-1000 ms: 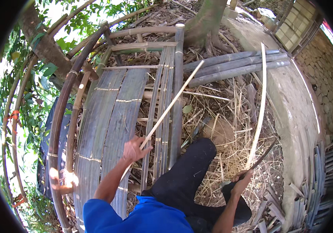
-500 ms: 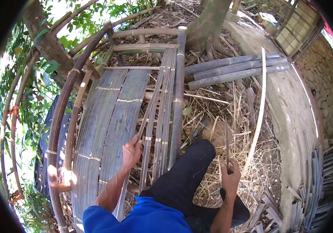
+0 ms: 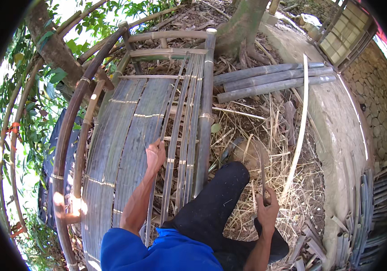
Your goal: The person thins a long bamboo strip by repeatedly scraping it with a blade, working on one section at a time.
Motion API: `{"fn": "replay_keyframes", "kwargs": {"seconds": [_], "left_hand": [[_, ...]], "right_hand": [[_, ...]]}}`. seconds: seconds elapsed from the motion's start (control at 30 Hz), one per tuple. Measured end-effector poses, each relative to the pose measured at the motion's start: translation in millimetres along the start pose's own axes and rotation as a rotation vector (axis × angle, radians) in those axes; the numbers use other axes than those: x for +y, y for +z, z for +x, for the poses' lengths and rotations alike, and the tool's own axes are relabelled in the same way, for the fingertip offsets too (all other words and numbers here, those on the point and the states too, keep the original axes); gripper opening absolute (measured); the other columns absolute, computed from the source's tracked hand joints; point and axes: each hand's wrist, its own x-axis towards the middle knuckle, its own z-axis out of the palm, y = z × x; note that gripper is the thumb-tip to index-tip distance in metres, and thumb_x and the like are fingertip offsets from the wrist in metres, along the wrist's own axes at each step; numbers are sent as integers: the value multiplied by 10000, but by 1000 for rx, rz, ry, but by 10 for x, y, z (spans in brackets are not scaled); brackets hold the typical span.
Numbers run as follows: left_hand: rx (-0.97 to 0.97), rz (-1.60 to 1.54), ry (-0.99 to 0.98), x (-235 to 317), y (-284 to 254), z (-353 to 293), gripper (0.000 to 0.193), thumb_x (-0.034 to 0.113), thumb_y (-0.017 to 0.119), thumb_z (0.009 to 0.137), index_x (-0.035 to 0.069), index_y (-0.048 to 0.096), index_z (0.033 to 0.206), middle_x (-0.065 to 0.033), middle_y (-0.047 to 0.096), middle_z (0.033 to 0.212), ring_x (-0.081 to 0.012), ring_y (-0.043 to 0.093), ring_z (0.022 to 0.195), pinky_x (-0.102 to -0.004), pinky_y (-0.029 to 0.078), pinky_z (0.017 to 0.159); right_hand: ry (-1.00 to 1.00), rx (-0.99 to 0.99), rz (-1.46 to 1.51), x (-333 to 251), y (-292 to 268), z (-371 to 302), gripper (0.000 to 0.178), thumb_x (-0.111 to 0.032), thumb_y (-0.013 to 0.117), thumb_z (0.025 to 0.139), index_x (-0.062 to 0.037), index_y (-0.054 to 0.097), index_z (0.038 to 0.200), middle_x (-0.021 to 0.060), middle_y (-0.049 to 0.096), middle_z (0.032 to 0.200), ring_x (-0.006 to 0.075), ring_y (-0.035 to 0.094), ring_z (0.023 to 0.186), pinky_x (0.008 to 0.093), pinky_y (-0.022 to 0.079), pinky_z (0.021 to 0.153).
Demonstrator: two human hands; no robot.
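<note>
Straw-littered ground all around; your left hand [image 3: 155, 155] fingers clamp a thin bamboo slat [image 3: 172, 135] on the woven bamboo frame [image 3: 125, 131], right hand [image 3: 267, 211] fingers wrapped round a knife handle [image 3: 263, 180].

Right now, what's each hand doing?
Left hand: closed on a thin bamboo strip against the bamboo frame.
Right hand: closed around a knife handle.

Smooth, perhaps matt bamboo slats [image 3: 130, 126]
</note>
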Motion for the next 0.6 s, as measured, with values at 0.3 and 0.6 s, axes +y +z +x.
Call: {"fn": "replay_keyframes", "kwargs": {"seconds": [0.3,0.6], "left_hand": [[-19,-68,-44,89,57,-97,291,241,576,963,-33,674,953,-258,503,625,-287,479,524,-447,420,572],[-85,-204,-116,-112,161,-41,314,231,586,984,-54,714,1013,-99,505,539,-170,469,448,-377,377,451]], "right_hand": [[12,22,-35,49,-28,17,373,-138,726,922,-28,615,1261,47,626,727,77,526,619,265,420,569],[0,-23,-43,142,140,28,356,-135,738,917,-17,629,1234,52,628,744,82,534,654,267,427,583]]}}
